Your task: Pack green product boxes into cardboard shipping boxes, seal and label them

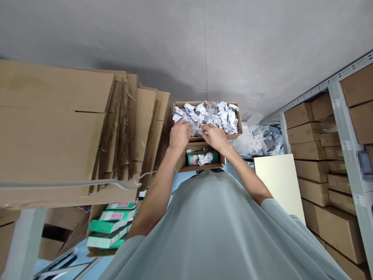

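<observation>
A long open cardboard box (232, 136) by the wall is heaped with crumpled white paper (230, 118) and some clear plastic (212, 109). My left hand (179, 135) is at its near left side, fingers curled into the fill. My right hand (216, 137) faces it from the right, thumb and fingers bent close together. Between the fingertips lies a crinkled, partly see-through bit that I cannot make out. Just below the hands, nearer my body, a smaller open box (188, 169) holds a green-and-white carton (194, 160) with a crumpled paper piece (205, 158) on it.
Flattened cardboard sheets (52, 136) stand upright at left, behind a pale metal rod (64, 185). Below them, a box holds several green cartons (109, 226). Shredded paper (262, 140) and a cream board (278, 182) lie at right, beside a shelf of cardboard boxes (311, 171).
</observation>
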Demonstrator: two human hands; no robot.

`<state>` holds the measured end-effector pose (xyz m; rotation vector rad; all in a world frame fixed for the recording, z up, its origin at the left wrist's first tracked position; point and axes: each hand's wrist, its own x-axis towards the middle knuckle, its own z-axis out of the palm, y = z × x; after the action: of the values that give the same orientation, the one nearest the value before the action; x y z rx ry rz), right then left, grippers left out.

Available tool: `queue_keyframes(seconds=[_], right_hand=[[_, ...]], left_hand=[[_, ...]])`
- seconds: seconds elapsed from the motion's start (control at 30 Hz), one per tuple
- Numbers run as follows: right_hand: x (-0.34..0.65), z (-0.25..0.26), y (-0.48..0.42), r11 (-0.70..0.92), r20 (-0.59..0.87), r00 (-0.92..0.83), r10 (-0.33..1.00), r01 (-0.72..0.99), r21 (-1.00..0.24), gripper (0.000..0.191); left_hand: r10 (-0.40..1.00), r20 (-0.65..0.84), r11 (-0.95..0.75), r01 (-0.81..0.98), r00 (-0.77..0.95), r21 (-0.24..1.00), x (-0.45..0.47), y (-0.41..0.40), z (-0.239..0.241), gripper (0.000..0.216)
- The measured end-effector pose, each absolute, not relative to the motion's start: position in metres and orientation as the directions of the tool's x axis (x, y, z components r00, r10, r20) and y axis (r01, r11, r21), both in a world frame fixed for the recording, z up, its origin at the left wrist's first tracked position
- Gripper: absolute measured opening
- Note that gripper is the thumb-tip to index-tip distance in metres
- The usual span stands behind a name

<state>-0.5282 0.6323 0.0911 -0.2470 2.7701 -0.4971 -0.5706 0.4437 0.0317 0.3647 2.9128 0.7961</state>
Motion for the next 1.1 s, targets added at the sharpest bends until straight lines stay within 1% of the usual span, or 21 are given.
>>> queue_keyframes(seconds=[0.1,0.17,0.23,0.3,0.37,0.43,0.5,0.57,0.63,0.73,0.87,1.0,1.1], right_hand=[[-0.526,0.093,0.628,0.905,-0.237,-0.943,-0.235,-0.123,-0.408,0.050],[-0.523,0.097,0.627,0.887,-0.196,-0.946,-0.259,-0.152,-0.436,0.054],[-0.517,0.102,0.626,0.866,-0.154,-0.945,-0.287,-0.188,-0.463,0.053],[-0.508,0.107,0.625,0.847,-0.133,-0.940,-0.315,-0.216,-0.486,0.047],[-0.495,0.109,0.624,0.828,-0.135,-0.928,-0.347,-0.235,-0.509,0.041],[-0.479,0.107,0.623,0.808,-0.150,-0.911,-0.384,-0.253,-0.532,0.037],[-0.464,0.099,0.623,0.793,-0.195,-0.883,-0.427,-0.262,-0.550,0.035],[-0.452,0.087,0.622,0.798,-0.273,-0.849,-0.453,-0.249,-0.548,0.036],[-0.445,0.072,0.620,0.825,-0.358,-0.820,-0.447,-0.224,-0.518,0.036],[-0.444,0.049,0.613,0.871,-0.451,-0.792,-0.413,-0.198,-0.450,0.035],[-0.448,0.033,0.605,0.895,-0.501,-0.775,-0.386,-0.184,-0.406,0.036],[-0.447,0.033,0.608,0.906,-0.504,-0.787,-0.355,-0.158,-0.392,0.041],[-0.442,0.033,0.614,0.914,-0.487,-0.811,-0.322,-0.133,-0.384,0.041]], left_hand=[[0.273,0.079,0.772,0.267,-0.959,0.577,-0.560,0.437,0.050,0.021],[0.274,0.147,0.730,0.306,-0.950,0.611,-0.550,0.433,0.064,0.020],[0.260,0.182,0.711,0.316,-0.948,0.628,-0.537,0.428,0.077,0.018],[0.241,0.184,0.710,0.303,-0.953,0.636,-0.523,0.423,0.088,0.017],[0.237,0.156,0.703,0.280,-0.959,0.653,-0.507,0.416,0.092,0.017],[0.252,0.094,0.680,0.246,-0.963,0.691,-0.491,0.408,0.089,0.018],[0.290,-0.003,0.649,0.195,-0.957,0.735,-0.475,0.400,0.077,0.025],[0.332,-0.111,0.642,0.138,-0.937,0.754,-0.464,0.395,0.061,0.033],[0.356,-0.210,0.677,0.096,-0.910,0.730,-0.457,0.394,0.043,0.034],[0.355,-0.317,0.762,0.076,-0.879,0.643,-0.454,0.400,0.022,0.037],[0.334,-0.362,0.835,0.095,-0.870,0.543,-0.455,0.404,0.012,0.048],[0.333,-0.371,0.844,0.099,-0.867,0.527,-0.452,0.393,0.016,0.051],[0.261,-0.331,0.848,0.052,-0.907,0.527,-0.450,0.381,0.021,0.048]])
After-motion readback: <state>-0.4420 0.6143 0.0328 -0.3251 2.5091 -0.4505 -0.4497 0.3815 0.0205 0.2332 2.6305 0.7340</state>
